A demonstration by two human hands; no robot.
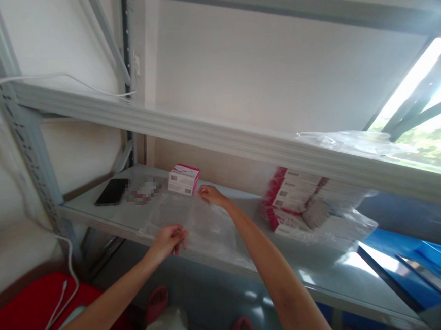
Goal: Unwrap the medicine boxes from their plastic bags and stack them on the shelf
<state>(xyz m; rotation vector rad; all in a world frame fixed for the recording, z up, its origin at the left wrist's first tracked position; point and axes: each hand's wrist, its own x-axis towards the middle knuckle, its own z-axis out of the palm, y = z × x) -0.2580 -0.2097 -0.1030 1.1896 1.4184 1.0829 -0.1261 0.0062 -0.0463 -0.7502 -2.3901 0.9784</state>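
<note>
Clear bag (211,227) looks light, floppy, slippery-ish; I'd pinch an edge. Left hand (170,238) and right hand (212,194) curl narrow, can't tell if holding.

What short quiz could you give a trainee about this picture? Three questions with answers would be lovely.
1. True or false: the black phone lies to the left of the single white-and-pink box.

2. Pick one: which hand is nearer to that single box?
A) the left hand
B) the right hand

3. Short answer: what see-through material lies flat between the hands and also covers the stacked boxes farther right?

Key:
1. True.
2. B; the right hand is beside the box, while the left hand is farther off, near the front edge.
3. Clear plastic.
</note>
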